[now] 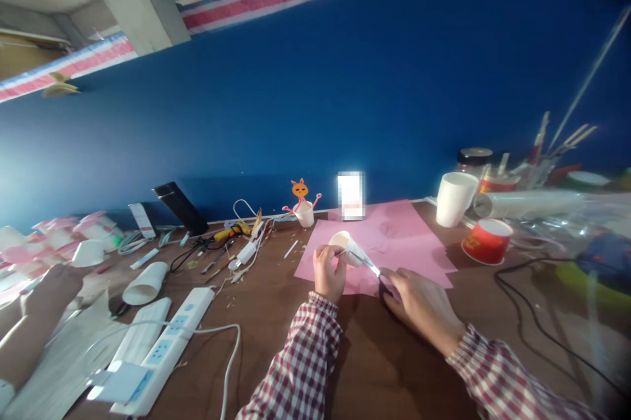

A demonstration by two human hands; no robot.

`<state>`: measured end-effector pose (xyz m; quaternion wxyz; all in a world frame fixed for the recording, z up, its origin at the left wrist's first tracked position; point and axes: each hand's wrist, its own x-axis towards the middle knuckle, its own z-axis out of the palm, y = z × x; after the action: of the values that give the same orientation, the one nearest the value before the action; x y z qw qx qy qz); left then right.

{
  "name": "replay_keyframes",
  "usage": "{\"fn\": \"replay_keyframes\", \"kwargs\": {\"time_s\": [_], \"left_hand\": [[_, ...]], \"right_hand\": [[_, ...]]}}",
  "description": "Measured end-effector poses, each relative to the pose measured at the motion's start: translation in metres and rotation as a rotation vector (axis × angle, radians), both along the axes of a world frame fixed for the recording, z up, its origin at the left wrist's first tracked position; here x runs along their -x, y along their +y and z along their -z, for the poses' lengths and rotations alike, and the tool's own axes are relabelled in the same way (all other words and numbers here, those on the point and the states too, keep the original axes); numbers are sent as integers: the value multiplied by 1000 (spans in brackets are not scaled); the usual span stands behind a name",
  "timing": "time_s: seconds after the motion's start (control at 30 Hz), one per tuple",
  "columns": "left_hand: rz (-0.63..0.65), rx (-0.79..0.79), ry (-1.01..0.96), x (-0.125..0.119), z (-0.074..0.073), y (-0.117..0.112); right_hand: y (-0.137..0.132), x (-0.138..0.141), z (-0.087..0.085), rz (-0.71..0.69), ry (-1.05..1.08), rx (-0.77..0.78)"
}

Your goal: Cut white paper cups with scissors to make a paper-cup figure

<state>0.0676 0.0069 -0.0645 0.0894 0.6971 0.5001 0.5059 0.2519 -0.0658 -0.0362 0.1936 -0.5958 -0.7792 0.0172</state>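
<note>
My left hand (329,272) is closed on the side of a white paper cup (341,239), which is tilted with its mouth toward the upper left. In my right hand (419,302) is a pair of scissors (375,269), with dark handles and metal blades that reach to the cup's side. Whether the blades touch the paper is too blurred to tell. Several sheets of pink paper (394,242) lie under the cup and around it. Behind them stands a small cup (304,215) with an orange animal-face cutout (300,190) and two thin pink arms.
To the right are a white cup (454,200), a red paper bowl (487,241) and a roll of clear film (517,204). A power strip (165,348) with a looping white cable lies left, near another person's arm (37,321). A yellow glue gun (234,231) lies further back.
</note>
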Motion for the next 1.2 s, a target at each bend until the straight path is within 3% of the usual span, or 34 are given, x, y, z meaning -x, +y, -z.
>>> {"fn": "replay_keyframes", "kwargs": {"time_s": [0.5,1.2], "left_hand": [[1,-32,28,-3,0,-1],[-19,6,41,-6,-4,-5]], "right_hand": [[1,-5,-6,50,-251,-153],[-2,-3,-10,76,-287,-174]]}}
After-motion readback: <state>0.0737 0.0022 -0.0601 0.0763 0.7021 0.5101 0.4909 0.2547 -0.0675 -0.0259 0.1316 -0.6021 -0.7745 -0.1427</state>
